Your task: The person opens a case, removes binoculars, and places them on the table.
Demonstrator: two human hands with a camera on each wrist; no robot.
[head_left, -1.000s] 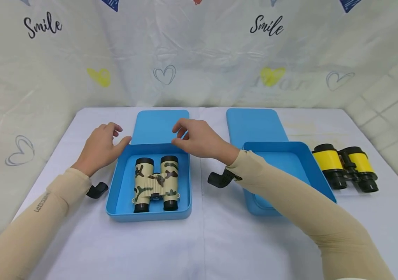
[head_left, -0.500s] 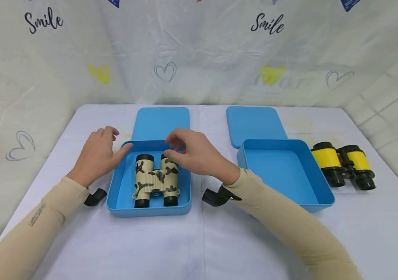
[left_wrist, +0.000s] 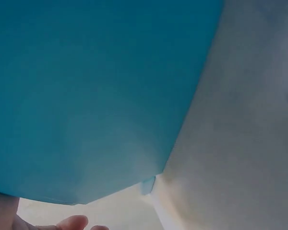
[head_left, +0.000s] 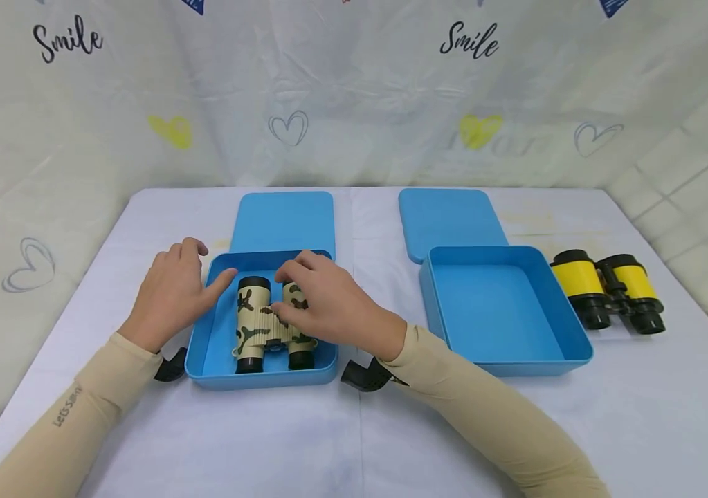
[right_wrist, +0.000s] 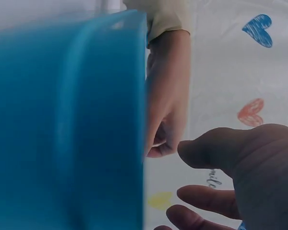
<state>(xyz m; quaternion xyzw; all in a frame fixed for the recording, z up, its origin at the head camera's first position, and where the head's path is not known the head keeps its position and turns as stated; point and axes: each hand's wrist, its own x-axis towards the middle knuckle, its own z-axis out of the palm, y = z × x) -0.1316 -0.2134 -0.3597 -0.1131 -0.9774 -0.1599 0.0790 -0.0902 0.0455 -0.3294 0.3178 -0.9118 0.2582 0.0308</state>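
In the head view, binoculars with a camouflage pattern [head_left: 254, 318] lie in the left blue box [head_left: 260, 382]. Over their right barrel hovers my right hand [head_left: 338, 301], partly hiding it. The right wrist view has this hand's thumb [right_wrist: 206, 148] and fingers apart, with nothing between them, beside the box wall. My left hand [head_left: 169, 297] is at the box's left side, thumb stretched toward the rim and fingers outside. Whether that thumb touches the rim I cannot tell. The left wrist view is mostly blue box wall [left_wrist: 101, 96], with a few fingertips [left_wrist: 73, 222] below.
A second blue box [head_left: 528, 369] stands to the right with nothing in it. Yellow and black binoculars [head_left: 578, 278] lie beyond its right side. Two flat blue lids [head_left: 283, 220] rest behind the boxes, on the white-covered table [head_left: 266, 443].
My right hand has come down and toward me, from above the box's back edge to over the right barrel. My left hand has stayed near the left rim, its thumb slightly lower.
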